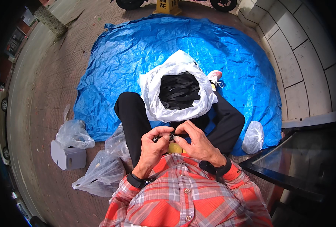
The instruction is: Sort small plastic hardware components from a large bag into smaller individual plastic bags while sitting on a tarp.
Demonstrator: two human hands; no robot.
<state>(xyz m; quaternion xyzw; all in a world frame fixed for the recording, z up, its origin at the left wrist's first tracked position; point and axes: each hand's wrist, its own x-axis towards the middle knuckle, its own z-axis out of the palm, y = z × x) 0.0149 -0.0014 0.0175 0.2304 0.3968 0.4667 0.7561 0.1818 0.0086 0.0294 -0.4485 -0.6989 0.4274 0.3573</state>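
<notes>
Close in front of my chest, my left hand (pixel 153 148) and my right hand (pixel 199 143) meet with fingertips pinched. Between them is a small black piece (pixel 171 137), too small to name. Part of it shows at my left thumb and forefinger, and my right thumb and forefinger close on its other side. Something round and yellow (pixel 174 148) shows just below the fingers, partly hidden by them. Beyond my hands, between my legs, stands a white plastic bag (pixel 152 90) with its mouth rolled wide. Many flat black strips (pixel 179 90) fill it.
A wrinkled blue tarp (pixel 115 56) lies under the bag and my legs. Clear plastic bags (pixel 103 172) and a pale grey box (pixel 75 159) sit at left. A tied white bag (pixel 254 137) lies at right, near a dark glossy panel (pixel 285 160). A tiled wall (pixel 302 72) rises beyond.
</notes>
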